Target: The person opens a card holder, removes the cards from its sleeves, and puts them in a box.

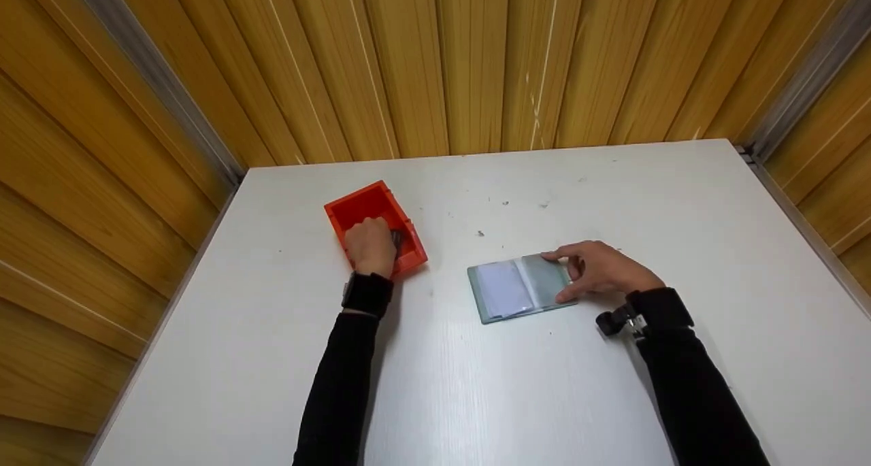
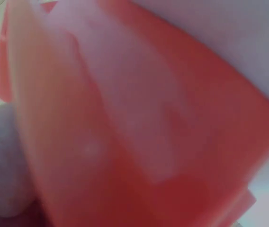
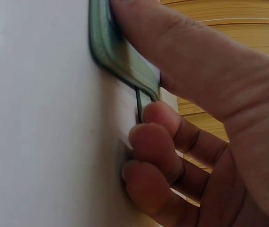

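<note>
An open green card holder (image 1: 482, 309) with clear sleeves lies on the table, a white card or paper (image 1: 503, 289) in its left sleeve. My right hand (image 1: 602, 269) holds its right side, thumb on the sleeve and index finger at the far edge. In the right wrist view the thumb (image 3: 172, 42) lies over the green cover (image 3: 120, 61), with the other fingers curled by its edge. My left hand (image 1: 371, 245) reaches into a red plastic box (image 1: 357, 206); its fingertips are hidden. A small dark object (image 1: 397, 239) shows beside that hand. The left wrist view is blurred by the box wall (image 2: 210, 118).
The white table (image 1: 238, 350) carries a few small dark marks behind the card holder. Wood-patterned panels (image 1: 469, 64) stand along its back and both sides. Black bands with cameras are strapped on both wrists.
</note>
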`<state>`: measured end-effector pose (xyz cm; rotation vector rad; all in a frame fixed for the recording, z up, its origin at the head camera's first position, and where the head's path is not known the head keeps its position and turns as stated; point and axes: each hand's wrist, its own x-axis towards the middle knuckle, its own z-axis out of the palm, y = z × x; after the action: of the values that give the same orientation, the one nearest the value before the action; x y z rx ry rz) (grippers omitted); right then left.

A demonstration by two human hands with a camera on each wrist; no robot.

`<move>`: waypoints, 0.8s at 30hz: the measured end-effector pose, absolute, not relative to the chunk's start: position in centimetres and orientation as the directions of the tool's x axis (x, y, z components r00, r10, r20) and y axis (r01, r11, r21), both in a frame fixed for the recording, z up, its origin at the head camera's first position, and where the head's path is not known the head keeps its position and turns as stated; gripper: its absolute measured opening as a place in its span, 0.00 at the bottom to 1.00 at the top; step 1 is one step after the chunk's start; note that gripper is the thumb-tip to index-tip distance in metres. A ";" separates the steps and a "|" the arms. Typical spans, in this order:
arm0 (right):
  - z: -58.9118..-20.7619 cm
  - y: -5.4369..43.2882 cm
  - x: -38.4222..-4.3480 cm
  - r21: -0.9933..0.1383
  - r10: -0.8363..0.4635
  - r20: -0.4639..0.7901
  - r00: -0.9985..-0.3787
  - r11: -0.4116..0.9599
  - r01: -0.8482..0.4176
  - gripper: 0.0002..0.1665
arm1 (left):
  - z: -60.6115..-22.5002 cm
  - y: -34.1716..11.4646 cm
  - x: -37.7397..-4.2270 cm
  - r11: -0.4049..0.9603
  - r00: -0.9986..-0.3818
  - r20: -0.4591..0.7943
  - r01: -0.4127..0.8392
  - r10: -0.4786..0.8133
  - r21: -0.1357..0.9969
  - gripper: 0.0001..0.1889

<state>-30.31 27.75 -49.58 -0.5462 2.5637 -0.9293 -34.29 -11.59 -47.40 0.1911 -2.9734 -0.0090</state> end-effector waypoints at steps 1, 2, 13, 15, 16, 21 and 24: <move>-49.6 27.8 -30.3 -0.666 -0.469 -0.197 -0.861 0.708 -0.233 0.48 | -47.4 -11.5 -34.3 0.992 -0.980 0.156 -0.124 -0.123 0.007 0.09; -49.6 27.8 -30.3 -0.667 -0.469 -0.195 -0.861 0.707 -0.234 0.48 | -47.4 -11.5 -34.3 0.993 -0.980 0.157 -0.120 -0.120 0.006 0.09; -49.7 27.9 -30.5 -0.671 -0.465 -0.187 -0.865 0.704 -0.233 0.47 | -44.2 -10.8 -34.4 0.982 -0.883 0.442 -0.093 -0.159 0.167 0.16; -49.8 27.9 -30.5 -0.668 -0.464 -0.186 -0.866 0.706 -0.235 0.46 | -43.7 -10.7 -34.2 0.979 -0.868 0.471 -0.074 -0.157 0.191 0.17; -49.9 27.9 -30.5 -0.669 -0.464 -0.186 -0.866 0.706 -0.235 0.45 | -43.5 -10.7 -34.0 0.978 -0.862 0.482 -0.064 -0.155 0.200 0.17; -50.1 27.6 -30.6 -0.720 -0.471 -0.166 -0.866 0.658 -0.220 0.31 | -43.5 -10.9 -33.8 0.972 -0.840 0.523 -0.019 -0.143 0.235 0.15; -50.0 27.6 -30.7 -0.758 -0.478 -0.128 -0.869 0.612 -0.225 0.18 | -43.4 -10.7 -33.8 0.968 -0.828 0.547 0.019 -0.126 0.251 0.14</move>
<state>-30.70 27.56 -50.03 -0.5678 2.5220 -1.1215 -33.78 -10.68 -43.41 0.0751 -2.5264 -0.3303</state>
